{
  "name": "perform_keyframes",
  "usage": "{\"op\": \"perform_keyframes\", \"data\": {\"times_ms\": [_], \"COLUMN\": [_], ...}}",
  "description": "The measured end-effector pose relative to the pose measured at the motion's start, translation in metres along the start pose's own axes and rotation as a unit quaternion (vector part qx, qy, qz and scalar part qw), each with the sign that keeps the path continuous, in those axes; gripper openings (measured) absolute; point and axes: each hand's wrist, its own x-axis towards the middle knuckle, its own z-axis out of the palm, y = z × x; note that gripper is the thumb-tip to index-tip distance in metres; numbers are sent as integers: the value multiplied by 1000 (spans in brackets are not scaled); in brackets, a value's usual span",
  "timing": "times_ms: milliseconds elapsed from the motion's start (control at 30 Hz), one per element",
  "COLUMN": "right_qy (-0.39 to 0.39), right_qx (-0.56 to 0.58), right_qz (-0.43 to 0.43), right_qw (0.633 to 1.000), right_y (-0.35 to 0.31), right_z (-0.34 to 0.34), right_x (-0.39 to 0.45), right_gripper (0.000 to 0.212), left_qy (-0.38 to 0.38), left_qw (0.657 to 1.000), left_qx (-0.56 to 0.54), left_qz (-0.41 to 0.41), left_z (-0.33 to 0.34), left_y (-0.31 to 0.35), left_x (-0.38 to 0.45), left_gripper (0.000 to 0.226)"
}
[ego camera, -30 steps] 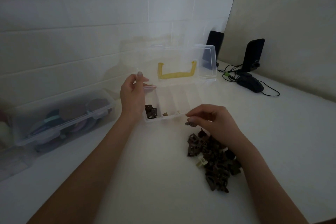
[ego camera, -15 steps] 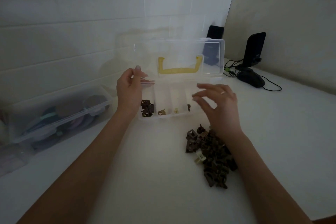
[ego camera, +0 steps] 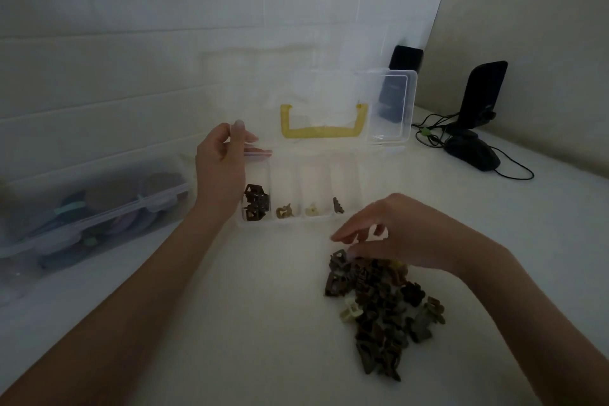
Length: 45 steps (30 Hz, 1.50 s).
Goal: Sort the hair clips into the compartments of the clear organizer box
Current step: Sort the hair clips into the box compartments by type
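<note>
Nearest, at 5 o'clock: pile of brown hair clips (ego camera: 382,310), likely light, rigid, springy; best pinched across the body. Right hand (ego camera: 405,234) reaches over the pile's far edge, fingers curled; whether it grips one, cannot tell. At 12 o'clock: clear organizer box (ego camera: 296,222), four compartments holding few clips each. Left hand (ego camera: 219,171) pinches its left rim.

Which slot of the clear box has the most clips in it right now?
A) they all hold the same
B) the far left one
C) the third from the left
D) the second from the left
B: the far left compartment of the organizer box holds several dark clips, while each of the next three slots shows just one.
</note>
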Motion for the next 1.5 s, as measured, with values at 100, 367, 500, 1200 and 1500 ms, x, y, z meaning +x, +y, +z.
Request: {"op": "perform_keyframes", "data": {"times_ms": [100,367,500,1200,1500], "right_qy": [-14,54,133,85,-165], "right_qx": [-75,43,176,-26,60], "right_qz": [-5,-30,-64,-137,-39], "right_qw": [997,997,973,987,984], "right_y": [-5,-4,-9,-26,-28], "right_z": [13,23,21,-19,-21], "right_x": [2,-5,-2,76,24], "right_gripper": [32,13,13,23,26], "left_qy": [2,2,5,2,-9], "left_qw": [1000,1000,1000,999,998], "left_qx": [2,4,8,-6,-13], "left_qz": [1,-3,3,-37,-60], "left_z": [0,-1,-1,2,1], "left_y": [0,-6,-2,-3,-6], "left_x": [-2,2,-2,0,3], "left_gripper": [35,34,34,34,34]}}
